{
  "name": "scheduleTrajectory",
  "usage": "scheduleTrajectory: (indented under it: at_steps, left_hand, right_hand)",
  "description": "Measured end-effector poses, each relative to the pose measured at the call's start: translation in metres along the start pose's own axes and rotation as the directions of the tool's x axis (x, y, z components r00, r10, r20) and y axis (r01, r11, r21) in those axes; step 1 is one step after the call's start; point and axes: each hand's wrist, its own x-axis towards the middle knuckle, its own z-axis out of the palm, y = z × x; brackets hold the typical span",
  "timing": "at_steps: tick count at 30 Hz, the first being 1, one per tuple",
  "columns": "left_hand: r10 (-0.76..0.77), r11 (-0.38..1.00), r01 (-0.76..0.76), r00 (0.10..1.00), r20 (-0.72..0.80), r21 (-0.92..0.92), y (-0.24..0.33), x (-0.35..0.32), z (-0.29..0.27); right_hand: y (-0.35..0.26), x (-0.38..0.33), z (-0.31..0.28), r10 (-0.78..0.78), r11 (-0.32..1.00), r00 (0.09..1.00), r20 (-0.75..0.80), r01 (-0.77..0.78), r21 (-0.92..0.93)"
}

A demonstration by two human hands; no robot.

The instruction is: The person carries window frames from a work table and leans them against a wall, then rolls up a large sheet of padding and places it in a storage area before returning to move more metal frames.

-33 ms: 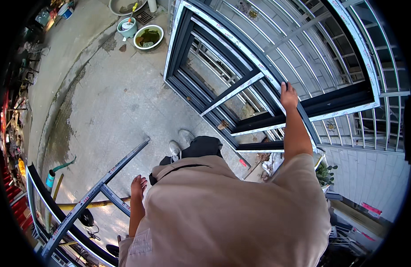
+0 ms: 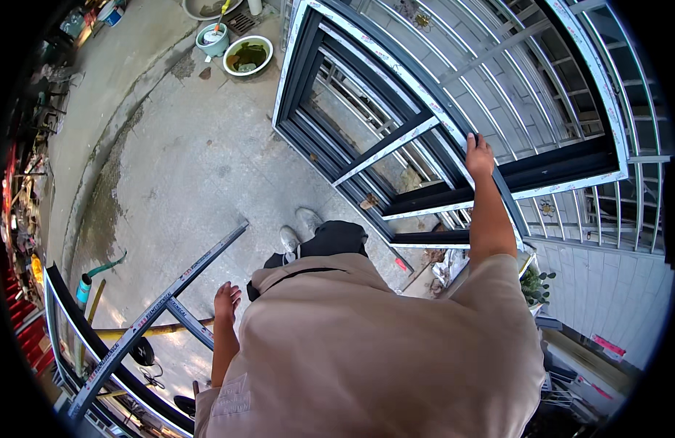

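The right hand [image 2: 480, 155] reaches up and forward, its grip closed over the top edge of a dark aluminium window frame [image 2: 432, 204] that stands upright, leaning against a wall of silver metal window grilles [image 2: 512, 80]. The frame has pale protective tape along its rails and a diagonal taped bar across its opening. The left hand [image 2: 225, 299] hangs at the person's side, fingers loosely open and holding nothing, just above a second long frame section [image 2: 162, 306] lying across the concrete floor [image 2: 177, 168] at lower left.

At the top of the view, near the frame's far corner, stand the containers: a white basin [image 2: 247, 55] holding green leafy matter in murky water, just beside a pale green bucket [image 2: 212, 39] with a tool handle sticking out of it, its contents too small to tell. The rim of a larger grey tub [image 2: 206, 9] shows at the top edge. A green hose [image 2: 104, 269] lies on the floor at left. The person's grey shoes [image 2: 299, 228] stand close to the frame's foot
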Motion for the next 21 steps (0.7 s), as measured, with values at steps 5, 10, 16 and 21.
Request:
scheduleTrajectory:
  at_steps: [5,10,16,21]
  left_hand:
    - [0.024,1.000,-0.025,0.999,-0.035,-0.007,0.025,-0.020,0.003]
    - [-0.028,0.997,0.028,1.000,0.001,0.067,0.022,-0.017,0.004]
    - [-0.117,0.980,0.106,0.991,0.058,0.167,0.018,-0.001,-0.003]
    - [-0.063,0.978,0.048,0.996,0.066,0.203,0.042,0.013,-0.001]
  right_hand:
    - [-0.029,-0.015,-0.017,0.086,0.990,0.996,-0.023,-0.088,-0.108]
    - [-0.025,-0.050,-0.020,-0.064,0.998,0.998,0.003,0.064,-0.014]
    - [-0.047,-0.107,-0.048,-0.097,0.984,0.953,0.286,0.048,0.172]
    - [-0.076,-0.156,-0.067,-0.095,0.969,0.899,0.428,-0.015,0.246]
